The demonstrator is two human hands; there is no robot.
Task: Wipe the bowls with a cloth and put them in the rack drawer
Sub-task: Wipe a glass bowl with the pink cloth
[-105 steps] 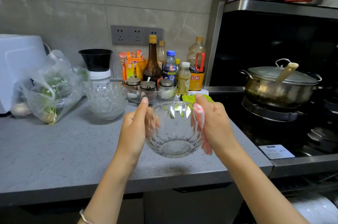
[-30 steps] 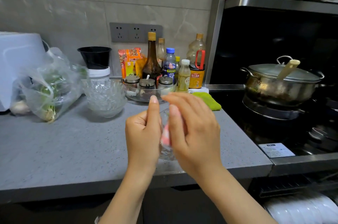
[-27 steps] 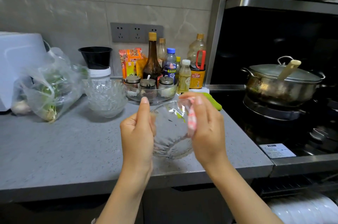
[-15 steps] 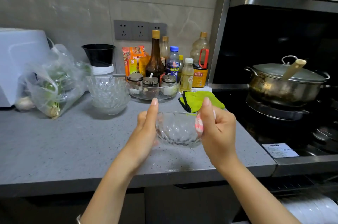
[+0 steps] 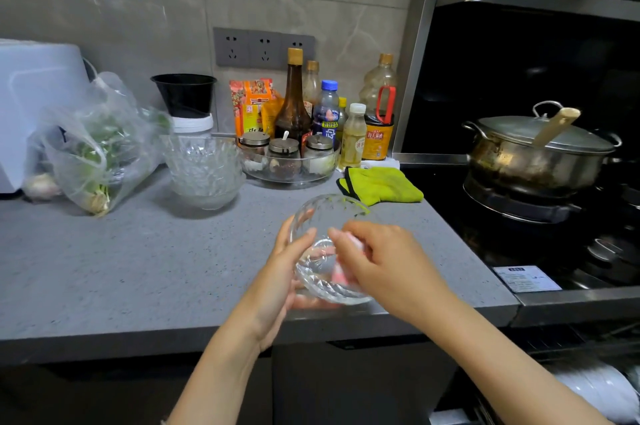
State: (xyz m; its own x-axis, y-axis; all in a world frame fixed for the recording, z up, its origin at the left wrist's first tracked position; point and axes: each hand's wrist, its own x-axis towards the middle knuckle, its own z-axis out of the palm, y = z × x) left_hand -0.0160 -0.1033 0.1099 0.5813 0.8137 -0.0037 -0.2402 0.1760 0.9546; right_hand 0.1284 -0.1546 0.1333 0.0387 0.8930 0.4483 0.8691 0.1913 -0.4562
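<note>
Bowl (image 5: 327, 290) of clear glass, held tilted near the worktop's (image 5: 138, 268) front edge. Left hand (image 5: 277, 286) has its grip clamped round the outside, right hand (image 5: 388, 261) has its grip pinching a pink cloth (image 5: 338, 277) inside it. Other bowls (image 5: 204, 171) are stacked behind.

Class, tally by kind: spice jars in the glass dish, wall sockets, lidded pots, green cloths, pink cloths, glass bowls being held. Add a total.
Spice jars: 3
Wall sockets: 3
Lidded pot: 1
Green cloth: 1
Pink cloth: 1
Held glass bowl: 1
Total: 10
</note>
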